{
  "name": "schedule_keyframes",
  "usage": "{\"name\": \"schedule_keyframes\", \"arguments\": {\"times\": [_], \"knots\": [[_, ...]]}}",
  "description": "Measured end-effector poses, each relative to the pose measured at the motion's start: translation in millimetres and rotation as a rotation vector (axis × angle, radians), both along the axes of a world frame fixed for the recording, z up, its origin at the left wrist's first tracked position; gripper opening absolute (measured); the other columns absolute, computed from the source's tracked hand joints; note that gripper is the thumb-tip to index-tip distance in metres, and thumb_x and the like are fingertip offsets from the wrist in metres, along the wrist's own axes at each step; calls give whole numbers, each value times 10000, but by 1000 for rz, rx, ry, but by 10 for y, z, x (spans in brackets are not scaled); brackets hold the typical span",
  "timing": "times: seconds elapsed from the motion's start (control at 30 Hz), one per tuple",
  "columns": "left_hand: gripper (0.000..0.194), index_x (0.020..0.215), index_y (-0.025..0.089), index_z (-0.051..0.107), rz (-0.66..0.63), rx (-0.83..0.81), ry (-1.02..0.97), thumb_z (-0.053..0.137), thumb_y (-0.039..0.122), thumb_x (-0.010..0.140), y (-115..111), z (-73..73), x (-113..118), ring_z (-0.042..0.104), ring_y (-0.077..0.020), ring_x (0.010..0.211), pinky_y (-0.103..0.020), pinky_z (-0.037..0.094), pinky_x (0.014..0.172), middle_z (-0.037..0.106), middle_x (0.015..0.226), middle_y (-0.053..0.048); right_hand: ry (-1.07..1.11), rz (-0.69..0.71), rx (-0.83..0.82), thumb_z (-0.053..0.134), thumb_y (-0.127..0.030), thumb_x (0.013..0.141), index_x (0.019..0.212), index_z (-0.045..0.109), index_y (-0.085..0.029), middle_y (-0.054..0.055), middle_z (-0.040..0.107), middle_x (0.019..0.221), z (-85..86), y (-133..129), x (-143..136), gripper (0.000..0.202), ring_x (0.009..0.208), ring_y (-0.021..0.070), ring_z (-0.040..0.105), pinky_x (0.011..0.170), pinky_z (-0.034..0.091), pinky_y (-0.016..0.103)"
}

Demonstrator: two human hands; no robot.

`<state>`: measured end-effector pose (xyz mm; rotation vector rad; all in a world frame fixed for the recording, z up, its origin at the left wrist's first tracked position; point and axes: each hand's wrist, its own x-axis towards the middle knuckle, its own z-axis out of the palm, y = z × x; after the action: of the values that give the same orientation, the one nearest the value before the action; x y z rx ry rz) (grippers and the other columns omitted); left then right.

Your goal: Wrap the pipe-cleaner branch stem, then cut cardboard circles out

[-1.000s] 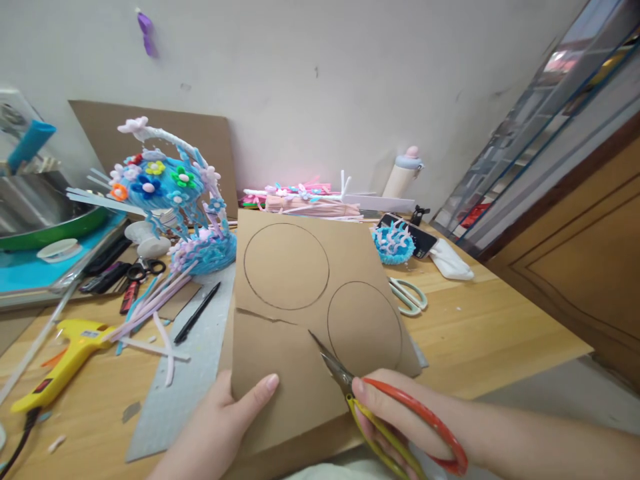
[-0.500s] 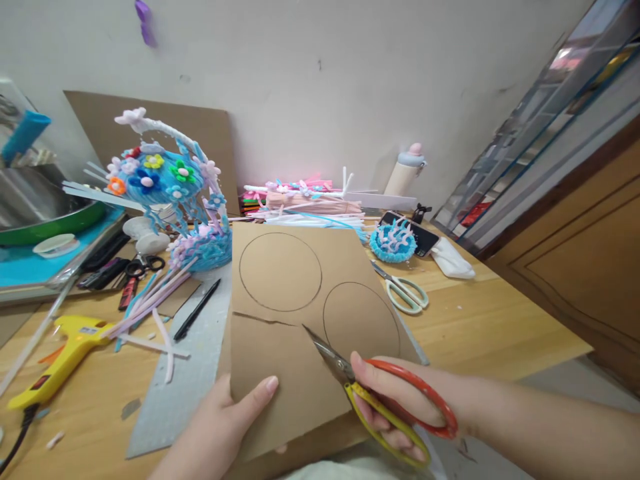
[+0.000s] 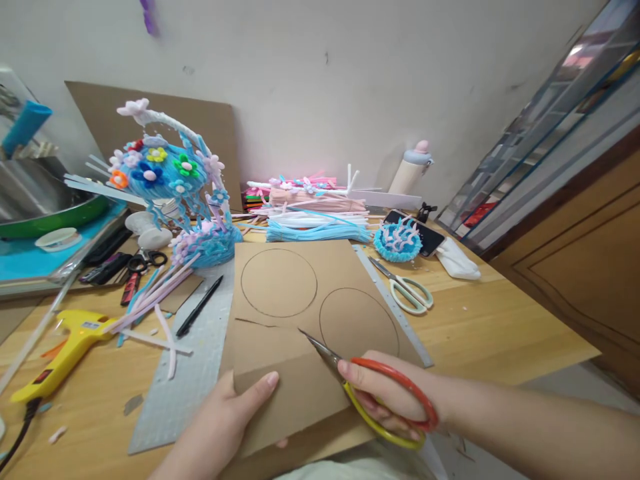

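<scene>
A brown cardboard sheet (image 3: pixel 280 343) with two drawn circles lies tilted in front of me, over a grey cutting mat (image 3: pixel 183 383). My left hand (image 3: pixel 220 413) grips its near left part, thumb on top and fingers mostly hidden beneath. In my right hand (image 3: pixel 375 393) are scissors (image 3: pixel 323 350) with one red and one yellow handle. Their blades are at the cardboard, pointing left, just below the right circle; the lower blade is hidden. A cut line runs in from the sheet's left edge toward the blade tip.
Left are a yellow glue gun (image 3: pixel 65 357), black pen (image 3: pixel 200 307) and pipe-cleaner flower piece (image 3: pixel 170 180). Behind lie pipe-cleaner bundles (image 3: pixel 315 230). To the right are white-handled scissors (image 3: pixel 405 287), a blue fuzzy piece (image 3: pixel 397 241), a phone (image 3: pixel 430 240) and a bottle (image 3: pixel 410 170).
The scissor handles have come closer together. The cardboard's far edge has dropped, showing the blue pipe cleaners behind it, and the gap along the cut line looks narrower.
</scene>
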<state>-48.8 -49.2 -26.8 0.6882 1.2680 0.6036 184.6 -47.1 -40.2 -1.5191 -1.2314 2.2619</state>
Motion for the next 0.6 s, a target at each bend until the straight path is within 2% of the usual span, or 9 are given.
{"name": "schedule_keyframes", "arguments": {"times": [0.13,0.2,0.23,0.33,0.4,0.6], "knots": [[605,1215,147,492,9,-71,0,638,449,711,7,25,-112,680,-263,664,-355,543,511,711,964,-127,167,36,-413,216,-749,784,545,355,-183,-86,303,385,29,96,77,630,239,21,191,203,185,120],[608,1216,163,489,25,-94,-12,656,430,696,11,31,-148,680,-274,712,-345,538,482,705,984,-120,207,66,-460,190,-751,786,551,358,-181,-86,307,391,11,113,94,638,243,20,184,207,186,119],[610,1216,164,488,34,-98,-16,661,424,692,12,32,-155,678,-281,737,-344,538,476,705,984,-120,198,67,-393,220,-748,785,551,364,-181,-86,310,386,-3,109,94,630,241,23,198,208,200,126],[621,1214,152,490,49,-90,-5,663,430,686,16,25,-150,676,-291,753,-348,540,481,708,953,-130,74,116,-24,306,-734,779,531,386,-177,-71,332,324,-27,68,74,615,230,52,292,221,252,151],[628,1211,155,495,53,-92,-8,664,445,681,17,21,-148,676,-286,747,-338,533,473,710,943,-128,2,184,126,277,-740,781,531,398,-176,-55,349,301,-6,46,74,629,237,70,344,234,265,157],[648,1165,138,537,11,-99,-21,696,476,636,4,37,-203,660,-244,605,-297,504,430,718,805,-111,-26,268,143,251,-769,758,601,417,-174,-60,360,436,170,101,183,637,326,53,350,289,284,155]]}}
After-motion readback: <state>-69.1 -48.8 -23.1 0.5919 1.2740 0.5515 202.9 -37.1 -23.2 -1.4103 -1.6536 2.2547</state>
